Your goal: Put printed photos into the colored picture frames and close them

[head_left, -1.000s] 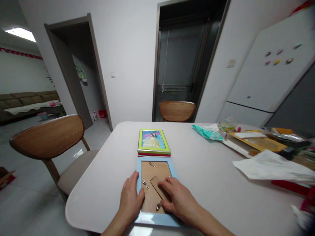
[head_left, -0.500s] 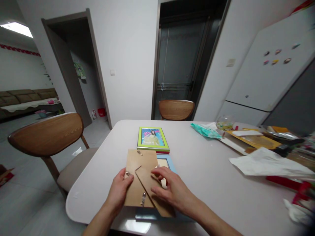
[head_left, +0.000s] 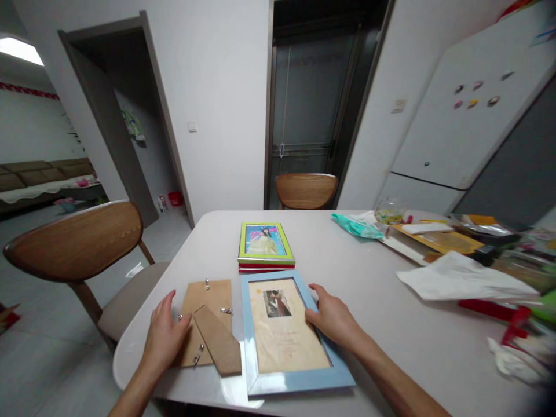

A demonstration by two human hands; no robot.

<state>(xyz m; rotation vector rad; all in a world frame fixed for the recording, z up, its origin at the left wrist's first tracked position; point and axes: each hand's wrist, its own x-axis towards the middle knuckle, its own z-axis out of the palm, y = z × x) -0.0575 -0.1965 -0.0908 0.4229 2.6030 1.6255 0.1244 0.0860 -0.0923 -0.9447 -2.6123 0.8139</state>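
Your left hand (head_left: pixel 164 333) at backing board (head_left: pixel 217 298), right hand (head_left: pixel 333 318) at blue frame (head_left: pixel 299 380), both spread.
Probably light, stiff; grip its right rail.

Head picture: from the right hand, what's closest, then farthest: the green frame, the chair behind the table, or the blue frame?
1. Blue frame: at the right hand, on its left.
2. Green frame: ahead, leftward.
3. Chair: beyond the table.

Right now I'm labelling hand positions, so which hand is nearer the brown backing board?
Left. The left hand is at the brown backing board's left edge; the right hand is at the blue frame's right side, farther away.
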